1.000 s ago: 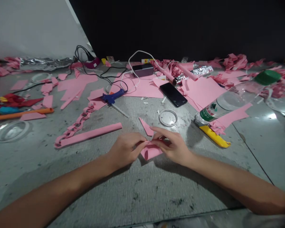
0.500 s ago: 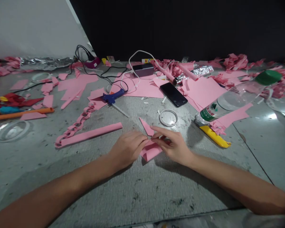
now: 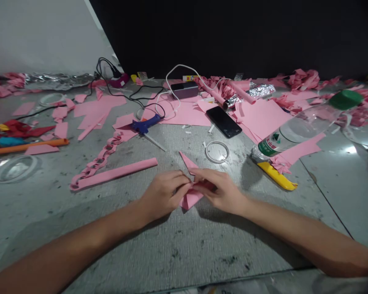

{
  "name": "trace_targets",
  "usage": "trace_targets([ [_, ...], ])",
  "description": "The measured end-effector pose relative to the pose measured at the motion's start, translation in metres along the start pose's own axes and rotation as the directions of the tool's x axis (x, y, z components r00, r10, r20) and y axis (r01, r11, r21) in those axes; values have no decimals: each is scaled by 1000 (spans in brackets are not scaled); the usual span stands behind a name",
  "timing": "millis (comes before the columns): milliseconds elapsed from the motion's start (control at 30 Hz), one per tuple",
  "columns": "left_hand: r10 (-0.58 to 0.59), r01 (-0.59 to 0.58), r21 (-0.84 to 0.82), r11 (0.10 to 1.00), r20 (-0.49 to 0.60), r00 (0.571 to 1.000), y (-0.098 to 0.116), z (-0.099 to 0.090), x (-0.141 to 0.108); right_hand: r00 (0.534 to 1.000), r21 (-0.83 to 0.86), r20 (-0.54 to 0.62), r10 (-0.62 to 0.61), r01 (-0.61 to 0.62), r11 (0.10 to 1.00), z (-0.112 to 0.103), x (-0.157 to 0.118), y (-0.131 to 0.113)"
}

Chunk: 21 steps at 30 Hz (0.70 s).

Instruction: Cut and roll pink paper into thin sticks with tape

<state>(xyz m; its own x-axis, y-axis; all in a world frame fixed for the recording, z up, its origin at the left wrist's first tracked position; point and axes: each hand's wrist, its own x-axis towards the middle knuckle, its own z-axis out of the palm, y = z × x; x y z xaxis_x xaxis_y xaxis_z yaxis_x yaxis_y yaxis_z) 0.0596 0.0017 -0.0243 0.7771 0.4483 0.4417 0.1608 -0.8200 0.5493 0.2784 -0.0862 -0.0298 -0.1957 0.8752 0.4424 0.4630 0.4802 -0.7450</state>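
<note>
A folded piece of pink paper [image 3: 190, 199] is between my two hands, low over the grey table. My left hand [image 3: 165, 190] pinches its upper left edge with thumb and fingers. From the other side my right hand [image 3: 219, 190] grips the same paper, its fingertips almost meeting those of the left. The fingers hide much of the upper fold. Just beyond them lies a pointed pink paper scrap [image 3: 186, 161]. Left of my hands rests a long pink paper strip [image 3: 119, 173], joined to a pink paper chain [image 3: 99, 159].
A blue glue gun [image 3: 146, 124], a black phone [image 3: 223, 121] and a tape roll [image 3: 217, 152] lie beyond my hands. To the right are a plastic bottle [image 3: 300, 124] lying tilted and a yellow cutter [image 3: 277, 175]. Crumpled pink paper [image 3: 305, 79] lines the back.
My right hand's fingers have closed in toward the left, its index finger lowering and curling. The folded paper has shifted slightly and shows less of its right side.
</note>
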Motion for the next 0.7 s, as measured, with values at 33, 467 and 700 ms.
trace_targets([
  [33, -29, 29, -11, 1000, 8, 1000, 0, 0, 1, 999, 25, -6, 32, -32, 999, 0, 0, 1],
  [467, 112, -116, 141, 983, 37, 993, -11, 3, -1, 1000, 23, -20, 14, -14, 1000, 2, -4, 4],
  [700, 115, -151, 269, 951, 145, 983, -10, 1, 4, 999, 46, -39, -9, 11, 999, 2, -3, 2],
])
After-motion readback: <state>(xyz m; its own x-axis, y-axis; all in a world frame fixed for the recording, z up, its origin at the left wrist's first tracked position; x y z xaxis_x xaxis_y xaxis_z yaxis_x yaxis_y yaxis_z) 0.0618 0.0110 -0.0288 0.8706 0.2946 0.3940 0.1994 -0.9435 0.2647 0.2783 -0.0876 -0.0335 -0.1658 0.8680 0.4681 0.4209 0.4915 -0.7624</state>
